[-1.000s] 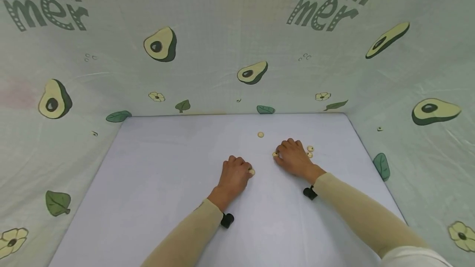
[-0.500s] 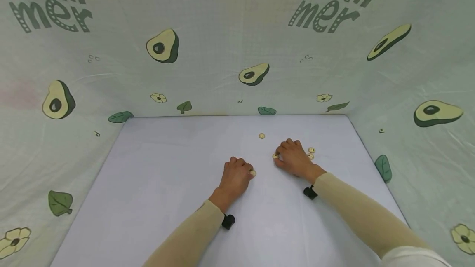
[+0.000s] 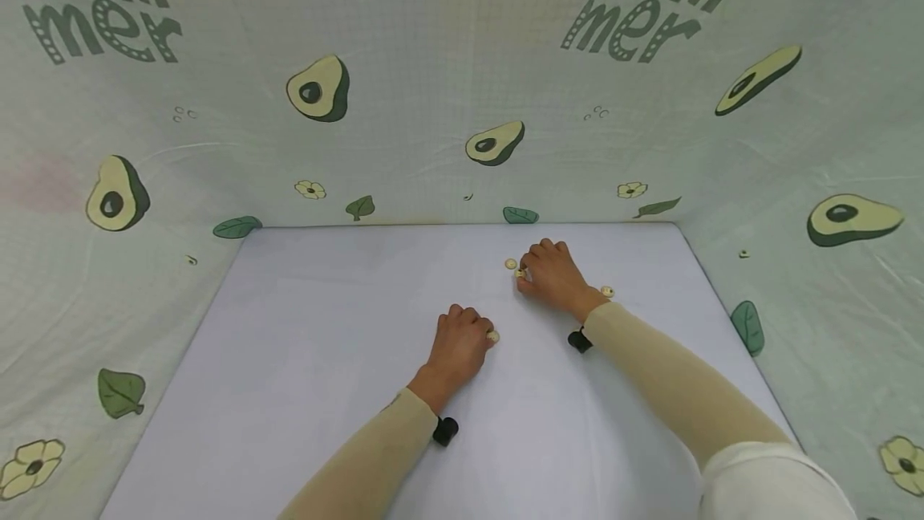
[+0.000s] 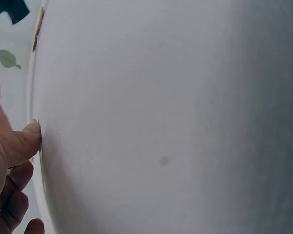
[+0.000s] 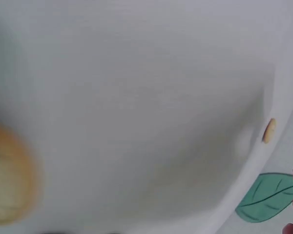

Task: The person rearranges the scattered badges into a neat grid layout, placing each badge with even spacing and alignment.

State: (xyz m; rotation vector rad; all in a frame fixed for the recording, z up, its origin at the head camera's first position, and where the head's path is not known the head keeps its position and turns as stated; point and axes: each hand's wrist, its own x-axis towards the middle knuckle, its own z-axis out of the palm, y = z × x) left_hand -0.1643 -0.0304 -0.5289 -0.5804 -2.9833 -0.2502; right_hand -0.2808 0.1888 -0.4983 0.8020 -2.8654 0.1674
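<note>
On the white tabletop, my left hand pinches a small round wooden disc between thumb and fingers. The left wrist view has the left hand at its left edge, with the disc mostly hidden there. Farther back and to the right, my right hand holds another small wooden disc at its fingertips. Just beyond that lies a third disc, also visible in the right wrist view as a pale disc. Dark marks show on some discs, too small to read.
Beside my right wrist lies another wooden disc. A blurred disc sits close to the right wrist camera. A hanging cloth printed with avocados and leaves surrounds the tabletop's back and sides.
My right hand has moved away from me and to the left, carrying its disc up near the lying one. A disc by the right wrist is now hidden. My left hand stays put.
</note>
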